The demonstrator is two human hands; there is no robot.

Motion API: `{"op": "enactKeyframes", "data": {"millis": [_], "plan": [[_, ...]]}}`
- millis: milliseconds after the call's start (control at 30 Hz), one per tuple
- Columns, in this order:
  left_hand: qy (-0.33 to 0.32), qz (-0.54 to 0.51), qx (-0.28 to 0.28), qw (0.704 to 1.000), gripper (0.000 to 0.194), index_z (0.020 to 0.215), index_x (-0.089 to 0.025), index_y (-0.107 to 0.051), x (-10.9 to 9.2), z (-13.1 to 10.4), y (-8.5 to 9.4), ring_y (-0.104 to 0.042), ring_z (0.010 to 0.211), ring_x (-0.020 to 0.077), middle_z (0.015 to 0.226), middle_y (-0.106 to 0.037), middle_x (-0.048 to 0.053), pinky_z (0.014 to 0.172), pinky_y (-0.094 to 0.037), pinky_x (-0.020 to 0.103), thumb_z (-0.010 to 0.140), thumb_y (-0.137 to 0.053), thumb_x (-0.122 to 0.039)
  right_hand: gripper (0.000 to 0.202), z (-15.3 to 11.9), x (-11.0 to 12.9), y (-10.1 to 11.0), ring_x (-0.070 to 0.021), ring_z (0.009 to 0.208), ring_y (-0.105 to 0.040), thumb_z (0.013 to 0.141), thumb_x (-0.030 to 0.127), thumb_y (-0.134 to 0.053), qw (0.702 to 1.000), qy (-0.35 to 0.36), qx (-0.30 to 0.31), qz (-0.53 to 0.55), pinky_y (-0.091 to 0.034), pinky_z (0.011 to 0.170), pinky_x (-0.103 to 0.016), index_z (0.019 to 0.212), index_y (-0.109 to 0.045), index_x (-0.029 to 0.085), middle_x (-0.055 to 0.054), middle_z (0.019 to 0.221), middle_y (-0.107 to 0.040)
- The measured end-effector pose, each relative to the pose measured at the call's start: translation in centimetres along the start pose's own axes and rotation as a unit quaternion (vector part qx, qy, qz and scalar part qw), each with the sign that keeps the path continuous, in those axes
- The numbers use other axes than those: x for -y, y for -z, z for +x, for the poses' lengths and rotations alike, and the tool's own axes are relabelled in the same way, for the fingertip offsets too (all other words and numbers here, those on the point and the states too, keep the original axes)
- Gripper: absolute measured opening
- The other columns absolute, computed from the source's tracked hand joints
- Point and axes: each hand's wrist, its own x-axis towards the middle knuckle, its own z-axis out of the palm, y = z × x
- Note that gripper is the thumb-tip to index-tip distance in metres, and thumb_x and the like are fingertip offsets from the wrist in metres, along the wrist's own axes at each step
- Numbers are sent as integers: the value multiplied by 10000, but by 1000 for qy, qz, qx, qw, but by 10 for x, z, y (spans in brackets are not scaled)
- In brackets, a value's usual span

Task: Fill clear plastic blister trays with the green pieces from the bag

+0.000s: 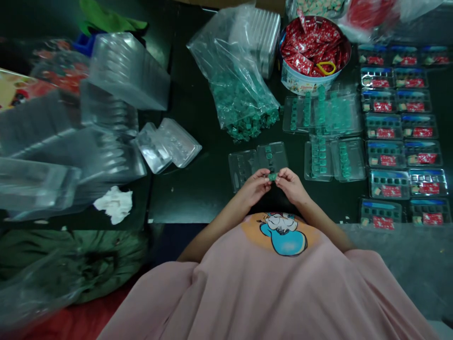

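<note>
A: Item one, your hands?
B: Your left hand (255,185) and right hand (290,184) meet at the near edge of the dark counter (198,189), fingertips pinched together on one small green piece (272,176) held between them.
A: Directly beyond them?
B: An open clear blister tray (257,163), a few green pieces already seated in its right half.
A: Stock on hand?
B: A clear bag of green pieces (240,106) further back; a round tub of red sachets (311,56) to its right, with a yellow loop on top, possibly a scissor handle, too blurred to confirm.
A: Finished goods?
B: Two columns of filled trays (403,132) at your right, each showing a red sachet. Partly filled trays (334,158) lie between those and your hands.
A: Left side?
B: Stacks of empty clear trays (106,104) and a crumpled white tissue (113,204).
</note>
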Motion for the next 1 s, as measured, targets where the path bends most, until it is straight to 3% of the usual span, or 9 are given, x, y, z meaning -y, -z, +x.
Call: {"op": "enactKeyframes", "data": {"millis": [167, 333, 500, 667, 733, 833, 1000], "plan": [[-119, 31, -43, 991, 292, 855, -176, -627, -16, 8, -17, -565, 674, 61, 773, -596, -37, 626, -438, 179, 613, -765, -89, 266, 11, 19, -14, -80, 598, -464, 681, 279, -747, 999, 26, -18, -20, -381, 579, -213, 756, -497, 231, 70, 672, -534], [-163, -6, -90, 983, 239, 835, -187, -608, -8, 14, -23, -552, 653, 51, 762, -583, -44, 632, -433, 185, 647, -717, -86, 319, 11, 21, -23, -87, 631, -499, 677, 266, -751, 997, 6, -27, 73, -439, 627, -220, 738, -439, 238, 70, 670, -504], [-120, -22, -97, 988, 241, 894, -203, -576, -3, 19, -19, -565, 662, 74, 745, -594, -32, 657, -437, 211, 701, -662, -88, 312, 12, 14, -24, -105, 636, -509, 690, 200, -718, 991, -23, -46, 126, -476, 655, -246, 738, -413, 247, 60, 674, -511], [-69, -43, -83, 993, 280, 940, -209, -592, -6, 19, -13, -537, 625, 85, 703, -578, -26, 578, -389, 201, 692, -645, -91, 299, 11, 9, -20, -111, 648, -516, 694, 218, -723, 990, -28, -38, 130, -466, 651, -251, 759, -433, 248, 54, 690, -531], [-79, -15, -79, 994, 265, 912, -198, -621, -6, 18, -10, -520, 612, 80, 714, -581, -23, 565, -375, 197, 669, -657, -98, 265, 13, 6, -14, -105, 629, -501, 688, 241, -727, 996, -21, -30, 85, -445, 630, -243, 781, -479, 245, 59, 690, -526], [-148, 96, -97, 980, 225, 846, -174, -678, -9, 19, -7, -526, 648, 84, 750, -601, -14, 619, -400, 206, 635, -688, -96, 178, 18, 5, -4, -102, 635, -493, 703, 254, -703, 996, 35, -35, -78, -418, 632, -239, 819, -569, 237, 55, 728, -556], [-270, 313, -123, 902, 139, 764, -180, -742, -23, 33, -8, -577, 783, 154, 814, -657, 28, 768, -431, 263, 663, -691, -99, 55, 39, 14, 7, -141, 726, -543, 788, 236, -597, 928, 166, -70, -326, -419, 729, -273, 836, -622, 231, 24, 783, -619]]}}
